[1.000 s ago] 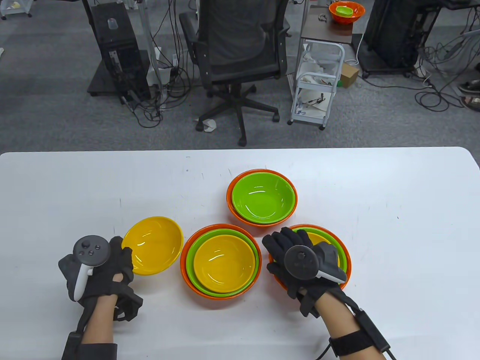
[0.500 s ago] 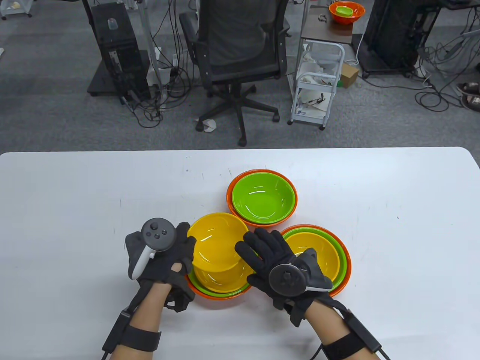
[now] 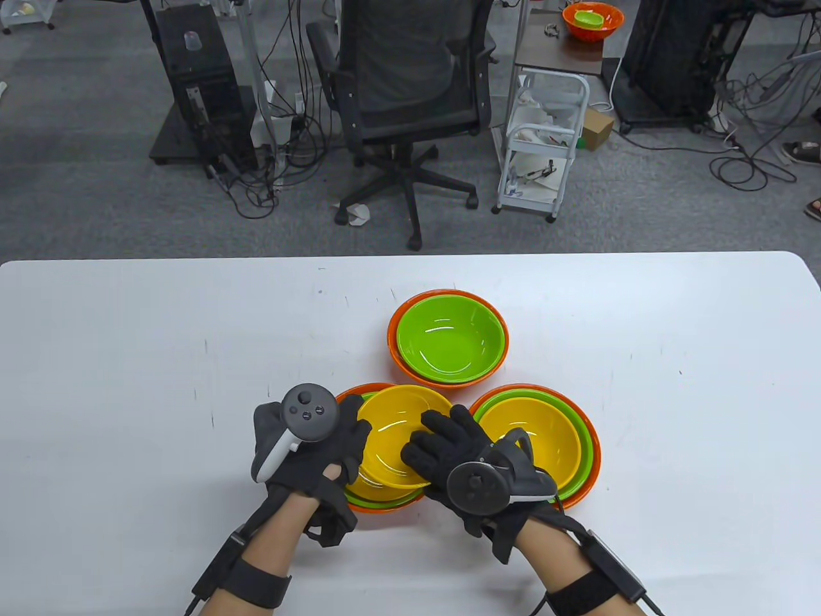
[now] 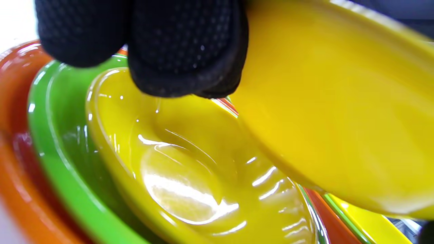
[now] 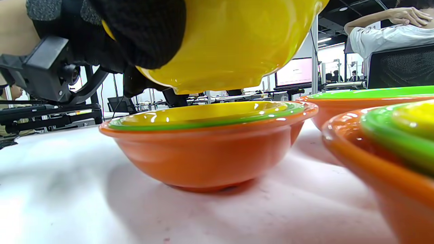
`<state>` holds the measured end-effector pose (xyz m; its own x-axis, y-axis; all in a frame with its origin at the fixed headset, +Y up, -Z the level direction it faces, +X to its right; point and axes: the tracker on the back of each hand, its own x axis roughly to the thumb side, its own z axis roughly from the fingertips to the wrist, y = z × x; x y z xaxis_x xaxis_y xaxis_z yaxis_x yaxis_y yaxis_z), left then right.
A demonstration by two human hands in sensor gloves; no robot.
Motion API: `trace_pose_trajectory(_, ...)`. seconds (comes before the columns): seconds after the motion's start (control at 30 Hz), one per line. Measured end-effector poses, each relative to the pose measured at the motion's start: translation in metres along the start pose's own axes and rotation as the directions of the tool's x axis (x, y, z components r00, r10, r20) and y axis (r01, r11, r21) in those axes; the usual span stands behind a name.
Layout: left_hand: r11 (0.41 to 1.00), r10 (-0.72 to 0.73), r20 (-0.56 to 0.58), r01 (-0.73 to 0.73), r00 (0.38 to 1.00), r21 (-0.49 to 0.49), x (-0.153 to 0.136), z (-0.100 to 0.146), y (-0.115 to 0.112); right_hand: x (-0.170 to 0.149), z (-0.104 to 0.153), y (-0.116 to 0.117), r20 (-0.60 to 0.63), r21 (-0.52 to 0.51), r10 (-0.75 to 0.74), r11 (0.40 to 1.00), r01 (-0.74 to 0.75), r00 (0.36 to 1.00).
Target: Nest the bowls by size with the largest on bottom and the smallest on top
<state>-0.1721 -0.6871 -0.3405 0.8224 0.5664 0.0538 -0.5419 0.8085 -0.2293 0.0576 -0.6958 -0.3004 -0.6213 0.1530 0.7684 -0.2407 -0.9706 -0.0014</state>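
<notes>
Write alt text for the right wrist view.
A yellow bowl, gripped by a black-gloved hand, hangs just above an orange bowl that already nests green and yellow bowls. Another such stack sits at right.

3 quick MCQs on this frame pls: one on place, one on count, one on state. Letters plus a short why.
1. The held yellow bowl is:
A. above the near-left stack
B. on the bare table
C. inside the far green bowl

2. Yellow bowls on or over the table:
A. one
B. two
C. three

3. The held yellow bowl is:
A. fully seated in the stack
B. lifted clear of the stack
C. upside down

Key:
1 A, the left hand and right hand hold it over that stack.
2 C, one held, one in each near stack.
3 B, the right wrist view shows a gap under it.
</notes>
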Motion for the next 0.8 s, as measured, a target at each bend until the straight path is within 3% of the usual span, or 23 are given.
trace_pose_trajectory(0.43, 0.992, 0.107, 0.196, -0.117, 0.975, 0.041, -0.015, 0.013, 0.013, -0.006, 0.002, -0.018, -0.013, -0.104, 0.017, 0.994, -0.018, 1.000)
trace_pose_trajectory(0.57, 0.994, 0.042, 0.245, -0.064, 0.969, 0.085, -0.020, 0.023, 0.022, -0.012, 0.000, -0.029, -0.041, -0.136, 0.038, 0.990, -0.044, 0.998)
trace_pose_trajectory(0.8, 0.967, -0.219, 0.201, 0.185, 0.955, 0.177, -0.043, 0.041, 0.033, -0.035, -0.014, -0.046, -0.143, -0.132, 0.066, 0.988, -0.085, 0.988)
